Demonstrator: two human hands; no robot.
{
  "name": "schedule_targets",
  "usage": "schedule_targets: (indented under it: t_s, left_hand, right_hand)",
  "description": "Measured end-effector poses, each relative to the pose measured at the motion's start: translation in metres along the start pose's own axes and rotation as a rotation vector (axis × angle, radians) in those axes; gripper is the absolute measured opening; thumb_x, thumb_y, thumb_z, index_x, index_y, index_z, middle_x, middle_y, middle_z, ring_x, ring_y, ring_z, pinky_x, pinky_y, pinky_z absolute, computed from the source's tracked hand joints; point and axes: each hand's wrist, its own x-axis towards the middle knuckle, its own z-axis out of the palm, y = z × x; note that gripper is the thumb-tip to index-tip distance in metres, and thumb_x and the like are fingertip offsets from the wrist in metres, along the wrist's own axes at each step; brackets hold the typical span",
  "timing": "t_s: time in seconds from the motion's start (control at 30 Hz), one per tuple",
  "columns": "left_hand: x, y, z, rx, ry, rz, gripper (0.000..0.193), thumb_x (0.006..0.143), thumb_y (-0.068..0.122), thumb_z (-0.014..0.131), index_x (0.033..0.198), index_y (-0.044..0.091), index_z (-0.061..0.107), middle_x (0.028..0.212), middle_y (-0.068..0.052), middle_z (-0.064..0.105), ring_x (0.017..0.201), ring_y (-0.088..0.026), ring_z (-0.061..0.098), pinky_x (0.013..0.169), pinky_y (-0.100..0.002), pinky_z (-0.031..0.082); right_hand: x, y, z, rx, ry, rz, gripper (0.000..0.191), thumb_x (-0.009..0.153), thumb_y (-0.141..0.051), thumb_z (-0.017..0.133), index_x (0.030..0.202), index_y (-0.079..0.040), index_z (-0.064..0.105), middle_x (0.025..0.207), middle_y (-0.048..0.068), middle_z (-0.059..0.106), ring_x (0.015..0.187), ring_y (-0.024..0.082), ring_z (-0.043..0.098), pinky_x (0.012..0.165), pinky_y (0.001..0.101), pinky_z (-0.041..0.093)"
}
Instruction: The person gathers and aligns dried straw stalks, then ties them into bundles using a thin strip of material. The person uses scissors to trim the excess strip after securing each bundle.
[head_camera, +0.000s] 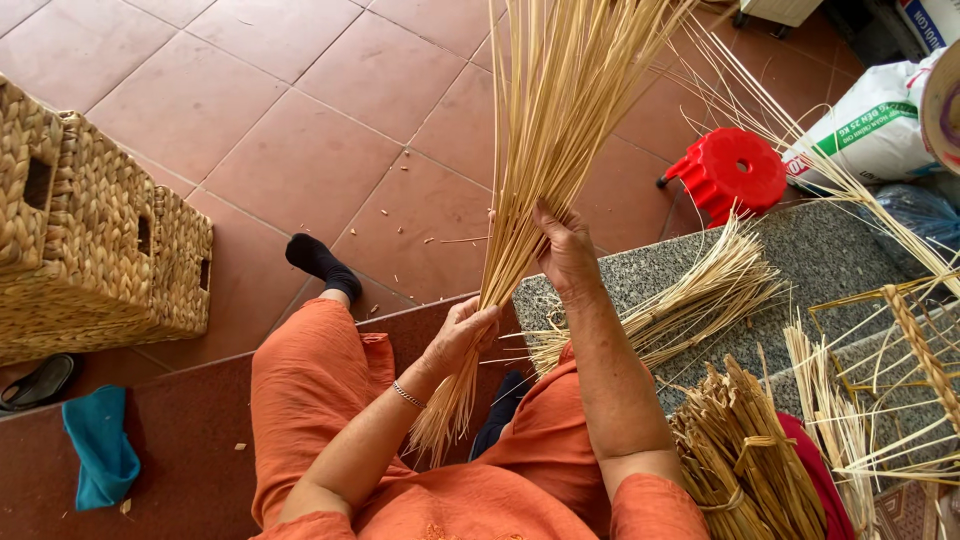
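Observation:
A long bundle of pale straw stalks (545, 130) fans upward from my lap to the top of the view. My left hand (462, 335) is closed around the bundle near its lower end, above my orange-clad knee. My right hand (565, 250) rests higher on the stalks, its fingers pressed against them and separating a few. The cut ends of the bundle (440, 420) stick out below my left hand.
Woven baskets (95, 250) stand at the left on the tiled floor. A red plastic stool (735, 170), a white sack (870, 125), a grey stone slab (800, 250) with loose straw bundles (700, 295), tied stalks (750, 460), a partly woven frame (900, 370), a blue cloth (100, 450).

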Motion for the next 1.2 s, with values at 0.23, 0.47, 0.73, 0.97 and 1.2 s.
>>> schedule_targets:
  t_s: [0.23, 0.47, 0.73, 0.97, 1.2]
  left_hand:
    - [0.001, 0.000, 0.004, 0.114, -0.074, 0.009, 0.028, 0.105, 0.033, 0.057, 0.109, 0.006, 0.060, 0.069, -0.001, 0.059, 0.055, -0.008, 0.055, 0.051, -0.025, 0.046]
    - [0.016, -0.010, 0.019, 0.185, -0.051, 0.090, 0.028, 0.106, 0.032, 0.058, 0.115, 0.005, 0.060, 0.067, 0.007, 0.047, 0.053, -0.004, 0.039, 0.046, -0.022, 0.033]
    - [0.023, -0.027, 0.006, 0.179, 0.024, 0.087, 0.032, 0.108, 0.034, 0.059, 0.105, 0.003, 0.067, 0.066, 0.008, 0.046, 0.056, -0.002, 0.038, 0.050, -0.020, 0.032]
    - [0.038, -0.046, 0.001, 0.248, 0.144, 0.164, 0.029, 0.103, 0.032, 0.063, 0.113, 0.005, 0.068, 0.072, 0.011, 0.047, 0.061, -0.002, 0.040, 0.052, -0.021, 0.034]
    - [0.044, -0.046, 0.008, 0.417, 0.221, 0.209, 0.031, 0.103, 0.030, 0.065, 0.118, 0.004, 0.070, 0.072, 0.009, 0.050, 0.062, -0.002, 0.042, 0.053, -0.021, 0.036]
  right_hand:
    - [-0.006, -0.002, 0.001, 0.114, -0.075, -0.003, 0.031, 0.103, -0.018, 0.060, 0.126, 0.001, 0.066, 0.124, 0.024, 0.070, 0.115, 0.041, 0.070, 0.095, 0.0529, 0.063]
    - [-0.005, -0.012, -0.018, 0.113, -0.107, 0.007, 0.034, 0.103, -0.020, 0.060, 0.128, 0.002, 0.066, 0.124, 0.024, 0.069, 0.117, 0.041, 0.068, 0.093, 0.0527, 0.063]
    - [-0.006, -0.012, -0.021, 0.150, -0.183, 0.025, 0.032, 0.104, -0.021, 0.060, 0.130, -0.002, 0.066, 0.127, 0.024, 0.069, 0.121, 0.039, 0.067, 0.097, 0.0519, 0.062]
    - [0.000, -0.012, -0.040, 0.076, -0.145, 0.026, 0.031, 0.103, -0.017, 0.063, 0.131, -0.005, 0.067, 0.129, 0.019, 0.069, 0.123, 0.032, 0.066, 0.104, 0.0472, 0.057]
    - [-0.005, -0.026, -0.055, -0.273, -0.033, 0.014, 0.044, 0.099, -0.037, 0.072, 0.129, -0.005, 0.068, 0.128, 0.013, 0.068, 0.118, 0.019, 0.067, 0.106, 0.0401, 0.057]
